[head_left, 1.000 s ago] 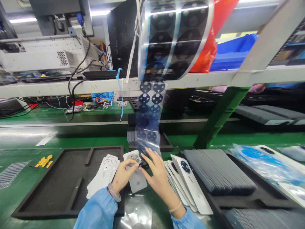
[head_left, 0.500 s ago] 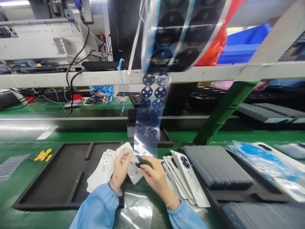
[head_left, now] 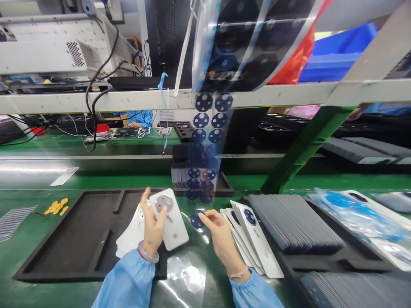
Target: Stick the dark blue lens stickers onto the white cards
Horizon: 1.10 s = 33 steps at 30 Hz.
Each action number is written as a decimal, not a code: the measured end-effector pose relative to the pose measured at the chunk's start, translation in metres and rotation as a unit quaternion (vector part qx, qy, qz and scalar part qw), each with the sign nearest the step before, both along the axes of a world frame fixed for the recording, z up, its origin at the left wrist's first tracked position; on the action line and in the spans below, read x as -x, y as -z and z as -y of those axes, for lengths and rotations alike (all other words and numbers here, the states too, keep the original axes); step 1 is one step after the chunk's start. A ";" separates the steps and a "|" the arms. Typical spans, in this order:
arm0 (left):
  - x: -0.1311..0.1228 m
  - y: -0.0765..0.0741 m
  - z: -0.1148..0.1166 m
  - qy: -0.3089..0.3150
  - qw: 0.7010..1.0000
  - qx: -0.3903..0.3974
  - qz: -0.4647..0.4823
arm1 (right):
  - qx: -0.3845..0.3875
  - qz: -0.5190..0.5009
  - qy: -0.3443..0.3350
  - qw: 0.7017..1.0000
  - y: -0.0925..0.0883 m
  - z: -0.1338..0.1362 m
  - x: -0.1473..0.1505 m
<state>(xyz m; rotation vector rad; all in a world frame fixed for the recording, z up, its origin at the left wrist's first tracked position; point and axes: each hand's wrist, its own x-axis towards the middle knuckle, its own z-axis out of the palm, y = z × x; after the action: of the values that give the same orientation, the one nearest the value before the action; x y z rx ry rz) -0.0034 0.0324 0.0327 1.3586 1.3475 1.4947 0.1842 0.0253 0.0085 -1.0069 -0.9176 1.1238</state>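
In my left hand [head_left: 153, 226] is a white phone back panel [head_left: 178, 239], held upright and tilted, with the thumb on its face near a grey round camera area [head_left: 164, 202]. My right hand [head_left: 220, 239] pinches the edge of a dark blue round camera sticker [head_left: 195, 219] with light holes, just right of the panel and apart from it. A clear strip [head_left: 218, 149] bearing pairs of similar round stickers hangs above, behind both hands. More white panels [head_left: 130, 237] lie fanned beside my left hand. To the right, white panels with dark camera circles [head_left: 257, 244] lean in a row.
A black tray [head_left: 61, 239] with dividers lies at left; yellow round pieces [head_left: 57, 206] are beyond it. Grey panels [head_left: 292, 222] fill a black tray at right, near a plastic bag [head_left: 356, 218]. A sticker roll [head_left: 247, 47] hangs by the white shelf beam [head_left: 135, 98]. A green post [head_left: 308, 149] slants behind.
My hands have moved apart. The right hand has drawn back to the right with the round sticker; the left holds the panel more upright. The strip's lower end no longer reaches down to my hands.
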 end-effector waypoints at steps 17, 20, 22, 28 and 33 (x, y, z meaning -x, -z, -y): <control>-0.035 0.016 0.014 0.301 0.920 0.156 0.197 | -0.028 0.130 0.059 0.989 0.005 0.009 0.008; -0.035 0.017 0.014 0.304 0.917 0.156 0.204 | -0.028 0.128 0.061 0.990 0.008 0.009 0.009; -0.035 0.019 0.014 0.308 0.916 0.154 0.206 | -0.025 0.128 0.062 0.990 0.010 0.009 0.009; -0.035 0.023 0.014 0.315 0.915 0.145 0.206 | -0.020 0.129 0.072 0.989 0.010 0.010 0.009; -0.036 0.020 0.014 0.319 0.912 0.147 0.210 | -0.008 0.096 0.066 0.993 0.012 0.010 0.009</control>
<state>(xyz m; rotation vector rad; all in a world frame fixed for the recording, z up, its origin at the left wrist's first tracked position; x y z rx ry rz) 0.0329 0.0180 0.0129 1.0552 0.7118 1.0035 0.1750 0.0156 -0.0031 -1.1596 -0.9972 0.9190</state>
